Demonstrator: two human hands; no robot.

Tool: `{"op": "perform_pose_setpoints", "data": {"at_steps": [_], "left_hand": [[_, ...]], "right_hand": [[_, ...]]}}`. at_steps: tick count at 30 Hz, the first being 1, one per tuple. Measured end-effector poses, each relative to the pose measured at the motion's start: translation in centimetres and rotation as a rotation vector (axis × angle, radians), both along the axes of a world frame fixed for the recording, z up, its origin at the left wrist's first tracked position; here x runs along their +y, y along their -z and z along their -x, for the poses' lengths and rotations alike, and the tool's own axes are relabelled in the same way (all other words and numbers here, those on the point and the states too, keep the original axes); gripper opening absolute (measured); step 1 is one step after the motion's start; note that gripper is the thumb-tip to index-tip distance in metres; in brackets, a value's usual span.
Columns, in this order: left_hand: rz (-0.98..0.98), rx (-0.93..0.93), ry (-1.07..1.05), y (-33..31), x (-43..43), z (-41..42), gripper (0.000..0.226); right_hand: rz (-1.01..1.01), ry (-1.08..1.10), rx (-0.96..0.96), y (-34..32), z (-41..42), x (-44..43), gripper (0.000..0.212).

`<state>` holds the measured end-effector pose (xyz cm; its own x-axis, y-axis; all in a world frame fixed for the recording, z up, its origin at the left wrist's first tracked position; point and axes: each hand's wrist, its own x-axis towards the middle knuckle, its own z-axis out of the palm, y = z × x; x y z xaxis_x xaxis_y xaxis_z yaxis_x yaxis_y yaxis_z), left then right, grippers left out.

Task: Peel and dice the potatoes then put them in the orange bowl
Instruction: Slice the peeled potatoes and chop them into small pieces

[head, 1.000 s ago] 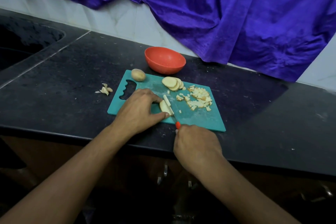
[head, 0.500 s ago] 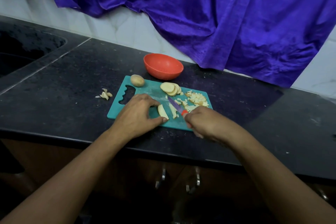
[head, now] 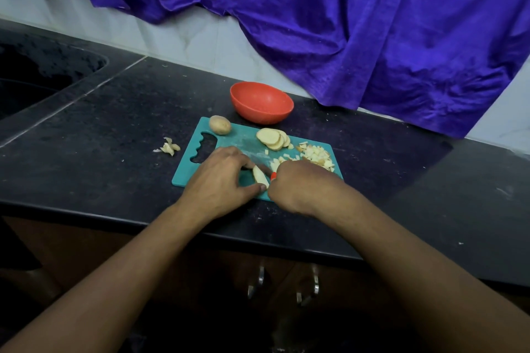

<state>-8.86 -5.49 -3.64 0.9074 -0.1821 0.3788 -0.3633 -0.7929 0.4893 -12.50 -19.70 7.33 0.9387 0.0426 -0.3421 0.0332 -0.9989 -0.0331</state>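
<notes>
On the teal cutting board (head: 243, 139) my left hand (head: 220, 183) pinches a pale potato slice (head: 260, 174) between thumb and fingers. My right hand (head: 298, 183) grips a knife with an orange handle (head: 273, 176); its blade crosses the slice and is mostly hidden by my hands. A stack of potato slices (head: 272, 137) lies further back. Diced potato (head: 314, 154) is piled at the board's right end. A whole unpeeled potato (head: 219, 125) sits at the board's far left corner. The orange bowl (head: 261, 102) stands behind the board and looks empty.
Potato peelings (head: 169, 147) lie on the black counter (head: 114, 123) left of the board. A sink (head: 34, 71) is sunk into the counter at far left. A purple cloth (head: 344, 23) hangs over the tiled wall behind. The counter's front edge runs under my forearms.
My right hand has swung the knife from pointing away to lying across the slice, close to my left hand. My left hand stayed on the slice. The camera shifted a little.
</notes>
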Motion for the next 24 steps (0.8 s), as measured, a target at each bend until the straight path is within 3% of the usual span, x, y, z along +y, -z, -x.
{"op": "perform_pose_setpoints", "data": {"at_steps": [5,17,19,24], "left_hand": [[-0.005,-0.002,-0.011,0.3,0.0,-0.2,0.051],[-0.017,-0.005,-0.026,0.3,0.0,-0.4,0.054],[-0.017,-0.007,-0.027,0.3,0.0,-0.4,0.053],[-0.028,-0.002,-0.021,0.2,0.0,-0.3,0.048]], "right_hand": [[0.059,-0.01,-0.025,2.7,1.7,-0.1,0.034],[0.124,-0.085,-0.185,6.0,4.1,-1.7,0.028],[0.079,-0.066,-0.191,6.2,4.2,-2.1,0.029],[-0.249,0.091,-0.107,6.4,2.6,-4.0,0.04]]}}
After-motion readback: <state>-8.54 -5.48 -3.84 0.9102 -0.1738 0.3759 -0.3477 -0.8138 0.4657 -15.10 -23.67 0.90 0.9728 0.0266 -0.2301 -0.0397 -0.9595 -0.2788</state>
